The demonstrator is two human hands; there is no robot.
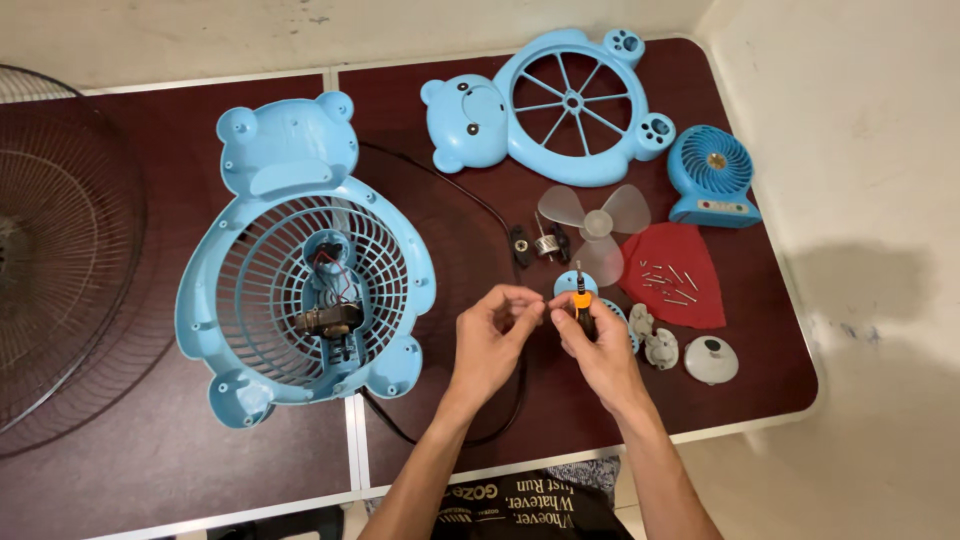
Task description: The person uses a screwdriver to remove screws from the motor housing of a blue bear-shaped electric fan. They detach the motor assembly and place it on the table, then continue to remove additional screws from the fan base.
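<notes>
My right hand [603,352] holds a small screwdriver [580,297] with an orange and black handle, its tip pointing up and away. My left hand [492,335] is pinched beside it, fingertips close to the right thumb; whether something small sits between them is too small to tell. Both hands hover over the dark brown table [460,225], above a black cable [497,222]. To the left lies the blue bear-shaped fan housing [300,270] with its grille and exposed motor [328,320].
The blue bear-shaped front cover [550,105] lies at the back. A clear fan blade [597,225], a red cloth [672,275] with several screws, grey small parts [655,345], a round white cap [711,360] and a small blue fan [712,178] sit right. A wire fan guard [55,240] is at the left edge.
</notes>
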